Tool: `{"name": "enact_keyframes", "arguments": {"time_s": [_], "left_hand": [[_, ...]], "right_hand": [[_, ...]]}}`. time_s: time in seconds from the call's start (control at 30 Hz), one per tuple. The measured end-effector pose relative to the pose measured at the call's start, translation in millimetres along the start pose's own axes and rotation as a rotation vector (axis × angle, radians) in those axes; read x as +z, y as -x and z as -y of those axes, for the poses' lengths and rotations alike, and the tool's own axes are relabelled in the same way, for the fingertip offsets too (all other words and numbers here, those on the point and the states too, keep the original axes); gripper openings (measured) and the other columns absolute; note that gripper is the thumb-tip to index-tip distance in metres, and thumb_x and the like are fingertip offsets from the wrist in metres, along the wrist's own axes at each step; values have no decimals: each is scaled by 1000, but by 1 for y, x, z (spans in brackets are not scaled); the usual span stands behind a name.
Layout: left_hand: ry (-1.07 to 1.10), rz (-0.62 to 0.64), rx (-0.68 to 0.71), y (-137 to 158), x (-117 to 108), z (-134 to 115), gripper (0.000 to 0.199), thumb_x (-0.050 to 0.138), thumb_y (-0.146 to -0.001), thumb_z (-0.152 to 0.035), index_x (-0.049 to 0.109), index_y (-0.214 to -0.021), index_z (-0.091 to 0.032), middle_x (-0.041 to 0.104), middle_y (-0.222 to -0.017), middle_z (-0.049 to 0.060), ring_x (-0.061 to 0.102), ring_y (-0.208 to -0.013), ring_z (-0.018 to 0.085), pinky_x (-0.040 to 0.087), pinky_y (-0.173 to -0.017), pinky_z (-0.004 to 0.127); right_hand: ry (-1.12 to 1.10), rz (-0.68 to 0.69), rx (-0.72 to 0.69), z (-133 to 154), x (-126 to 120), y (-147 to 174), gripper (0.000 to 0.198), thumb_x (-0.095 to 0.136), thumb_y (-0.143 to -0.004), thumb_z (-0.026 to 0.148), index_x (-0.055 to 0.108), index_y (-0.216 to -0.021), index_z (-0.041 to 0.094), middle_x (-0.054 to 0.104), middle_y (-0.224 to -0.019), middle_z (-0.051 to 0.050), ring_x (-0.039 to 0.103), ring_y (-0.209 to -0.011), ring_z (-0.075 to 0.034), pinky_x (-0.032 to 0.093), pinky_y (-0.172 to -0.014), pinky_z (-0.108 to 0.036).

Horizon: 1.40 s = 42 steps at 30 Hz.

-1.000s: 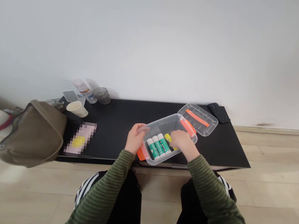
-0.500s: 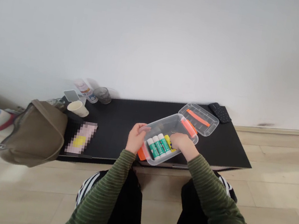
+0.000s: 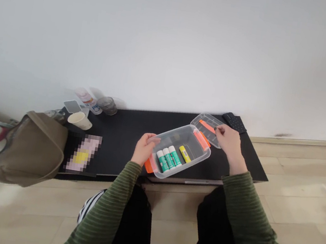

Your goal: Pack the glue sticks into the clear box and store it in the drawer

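Observation:
My left hand is closed on the left end of a clear plastic box with orange latches, its thumb over the rim. Inside the box lie three green glue sticks with white caps, side by side, and a yellow stick to their right. Above the near part of a clear lid with an orange strip, my right hand has its fingers pinched together. A small dark bit shows at those fingertips, too small to name.
The box is on a black table against a white wall. At the left are a brown bag, a paper cup, a spray bottle and a grey cup. A black dotted item lies at the back right.
My right hand has come out of the box and moved right and up, over the lid. The yellow stick is now uncovered in the box. The left hand keeps its hold.

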<state>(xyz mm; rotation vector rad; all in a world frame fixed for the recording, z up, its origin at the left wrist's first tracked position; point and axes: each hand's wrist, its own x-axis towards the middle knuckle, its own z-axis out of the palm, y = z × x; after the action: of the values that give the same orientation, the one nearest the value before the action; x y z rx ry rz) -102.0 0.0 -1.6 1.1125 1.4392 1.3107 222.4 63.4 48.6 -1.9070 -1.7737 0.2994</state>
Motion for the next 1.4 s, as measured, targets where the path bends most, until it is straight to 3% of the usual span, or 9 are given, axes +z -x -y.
{"name": "enact_keyframes", "arguments": {"time_s": [0.2,0.5,0.6,0.77,1.0,1.1,1.23,1.3,1.4], "left_hand": [[23,72,-7,-16,0,-5,34,53,-65,-15,59,-99,-18,72,-100,8,69,-98,22,47,-97,42],[29,211,-16,-33,-3,-10,34,56,-65,-15,58,-99,-18,73,-97,8,69,-97,22,46,-99,45],[29,215,-16,-36,-3,-7,34,55,-64,-15,58,-98,-18,73,-96,7,69,-97,22,46,-99,45],[67,225,-14,-38,-1,-6,34,55,-64,-16,58,-98,-17,73,-97,8,70,-94,21,46,-100,46],[100,218,1,-39,1,-6,33,57,-65,-17,61,-98,-16,74,-94,8,70,-90,21,47,-98,46],[122,233,4,-41,2,-4,32,57,-65,-17,61,-97,-16,74,-93,8,70,-90,20,46,-98,45],[140,255,-5,-44,5,-3,33,57,-65,-16,61,-98,-16,74,-94,7,70,-90,19,47,-98,43],[138,247,-5,-44,6,-3,33,57,-65,-16,62,-98,-16,73,-93,7,70,-89,19,47,-98,43],[115,222,-4,-44,8,-5,31,58,-65,-18,63,-96,-16,73,-94,7,70,-88,20,48,-96,43]], "right_hand": [[175,296,-15,-62,34,-16,21,59,-82,23,71,-99,20,70,-104,-8,63,-93,-21,44,-74,-28],[333,388,-87,-63,51,-2,15,51,-89,17,66,-93,18,63,-109,-12,55,-105,-22,45,-76,-28],[298,277,-134,-55,46,0,20,42,-93,18,61,-99,18,60,-114,-14,50,-112,-24,46,-79,-30],[126,-50,-245,-49,32,1,20,40,-92,20,56,-102,14,58,-107,-17,51,-107,-29,43,-93,-41],[-166,-185,-123,-46,8,5,22,50,-90,38,54,-100,18,63,-103,-13,61,-94,-25,47,-86,-39],[-340,-415,-44,-40,-6,3,32,50,-92,48,52,-104,19,65,-100,-11,64,-91,-22,49,-84,-37],[-823,-758,28,-34,-21,-7,39,45,-93,56,46,-109,21,66,-98,-7,68,-88,-17,53,-77,-32],[-1052,-731,103,-33,-21,-13,41,46,-92,59,48,-105,21,67,-96,-6,69,-82,-15,52,-63,-26],[-1266,-436,279,-27,-11,-17,42,59,-84,59,55,-91,18,69,-87,-6,67,-67,-13,41,-42,-18]]}}
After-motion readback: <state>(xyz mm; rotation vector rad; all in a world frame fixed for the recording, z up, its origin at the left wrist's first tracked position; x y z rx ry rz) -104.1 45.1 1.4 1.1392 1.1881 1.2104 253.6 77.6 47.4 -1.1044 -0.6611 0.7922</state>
